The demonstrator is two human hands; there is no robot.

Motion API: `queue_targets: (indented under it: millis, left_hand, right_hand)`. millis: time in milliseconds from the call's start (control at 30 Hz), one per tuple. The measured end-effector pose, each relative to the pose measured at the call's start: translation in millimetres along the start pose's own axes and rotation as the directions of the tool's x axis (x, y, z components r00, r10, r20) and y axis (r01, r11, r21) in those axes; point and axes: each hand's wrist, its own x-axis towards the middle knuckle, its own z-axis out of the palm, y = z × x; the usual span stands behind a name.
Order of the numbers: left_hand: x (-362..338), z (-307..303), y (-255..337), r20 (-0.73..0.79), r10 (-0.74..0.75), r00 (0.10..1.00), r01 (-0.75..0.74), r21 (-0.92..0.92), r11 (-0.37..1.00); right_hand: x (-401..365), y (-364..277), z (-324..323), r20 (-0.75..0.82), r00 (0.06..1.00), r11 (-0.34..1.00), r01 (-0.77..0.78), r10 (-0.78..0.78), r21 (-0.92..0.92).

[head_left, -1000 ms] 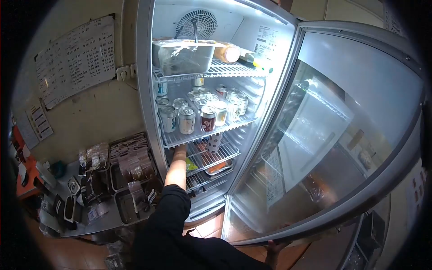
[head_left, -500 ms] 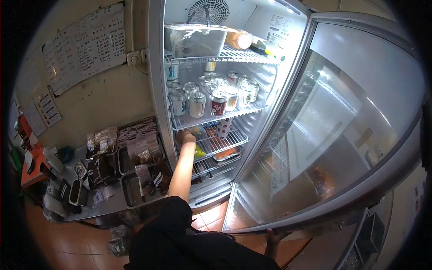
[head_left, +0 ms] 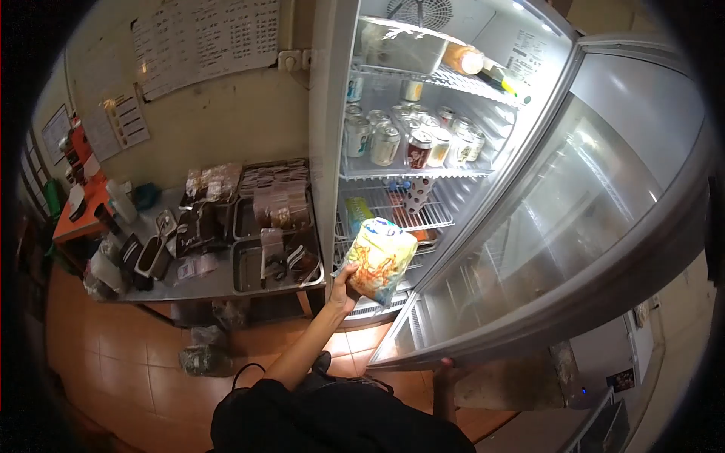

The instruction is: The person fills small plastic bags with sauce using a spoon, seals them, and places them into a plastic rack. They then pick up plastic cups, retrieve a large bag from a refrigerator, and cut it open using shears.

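In front of the lower fridge shelves, my left hand [head_left: 346, 292] is closed on the lower left side of a plump yellow plastic food bag [head_left: 384, 257]. The bag has a blue logo and an orange-brown food picture; its exact contents cannot be read. It is held tilted, outside the shelves. My right hand [head_left: 447, 365] is at the bottom rim of the open glass fridge door [head_left: 521, 332], fingers partly hidden and dim, apparently gripping it. Behind the bag, a yellow-green packet [head_left: 358, 210] and a spotted cup-like container [head_left: 417, 196] stand on a wire shelf.
The middle shelf bears several drink cans [head_left: 419, 148]; above sits a plastic tub [head_left: 404, 47]. To the left, a metal table [head_left: 162, 283] carries trays [head_left: 245, 273] of packaged portions and dark packets. Clear bags [head_left: 205, 355] lie on the tiled floor.
My left hand has come out of the lower shelf with the yellow bag in it. The view has shifted, and my right hand stays at the door's edge.
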Motion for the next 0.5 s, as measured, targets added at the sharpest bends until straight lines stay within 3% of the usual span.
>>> queue_targets:
  millis: [67,100,167,267,333,367,433,500]
  left_hand:
    - [-47.3,-9.3,6.2,-0.012,-0.030,0.999,0.029,-0.098,0.995]
    - [-70.9,-7.5,10.9,-0.010,0.017,1.000,-0.017,-0.078,0.997]
    - [-112.3,0.1,21.4,-0.101,0.106,0.989,-0.113,-0.073,0.991]
    - [-168.7,-9.1,33.7,-0.164,0.190,0.968,-0.209,-0.110,0.972]
    - [-201.6,-17.0,41.2,-0.167,0.244,0.955,-0.266,-0.127,0.955]
    - [-216.5,-21.9,45.6,-0.179,0.280,0.943,-0.309,-0.159,0.938]
    - [-242.7,-21.5,54.4,-0.210,0.352,0.912,-0.391,-0.186,0.901]
    - [-262.8,-14.3,63.9,-0.232,0.409,0.882,-0.456,-0.207,0.865]
  right_hand:
    - [26.2,-38.8,27.9,-0.126,0.992,0.986,0.036,-0.015,0.164]
    - [34.2,-51.0,32.9,-0.091,0.996,0.982,0.023,-0.005,0.188]
    - [44.4,-70.1,45.9,0.187,0.981,0.972,0.001,-0.047,0.237]
    - [54.2,-91.8,90.1,0.240,0.969,0.880,-0.064,-0.057,0.470]
    - [67.5,-102.4,110.6,0.273,0.945,0.905,0.052,-0.181,0.422]
    - [71.6,-107.0,119.4,0.290,0.939,0.893,0.037,-0.184,0.448]
    - [82.2,-112.4,136.1,0.531,0.845,0.814,-0.258,-0.072,0.521]
    - [92.1,-119.4,157.1,0.564,0.821,0.806,-0.274,-0.088,0.524]
